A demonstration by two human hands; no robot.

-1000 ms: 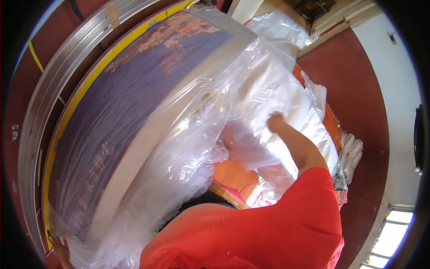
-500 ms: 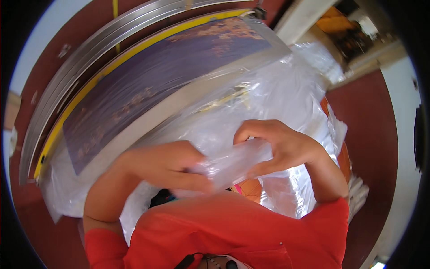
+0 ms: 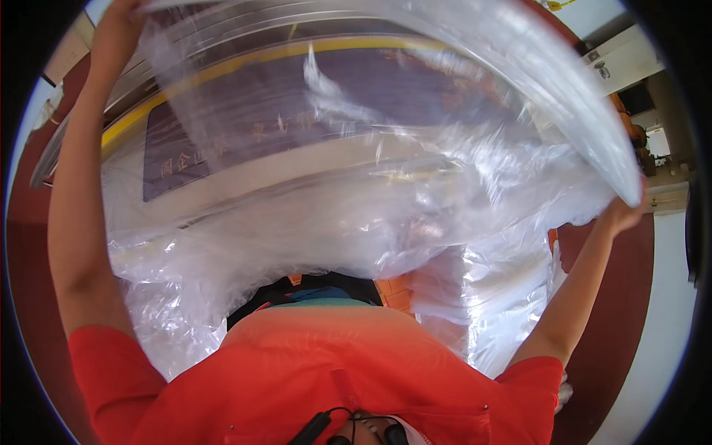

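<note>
My arms are spread wide, with a clear plastic sheet [image 3: 571, 104] stretched between my hands. At the upper left, my left hand [image 3: 126, 9] is closed on one end of the sheet, its fingers partly cut off by the picture's edge. Over on the right, my right hand [image 3: 623, 215] grips the other end, its fingers partly hidden by the plastic. The sheet arches across the far side, blurred by motion, and hangs above a dark purple printed panel [image 3: 222, 126] with light lettering. More crumpled clear plastic [image 3: 311, 230] lies over the panel's near side and towards my body.
A yellow strip [image 3: 259, 53] runs along the panel's far edge, with silvery metal rails [image 3: 55, 159] beyond it. Reddish-brown floor [image 3: 615, 259] shows on both sides. At the far right are a pale door [image 3: 630, 55] and a wooden ledge [image 3: 667, 199].
My hands have moved far apart, left hand up and left, right hand out to the right. The plastic bunched between them is now spread wide over the panel.
</note>
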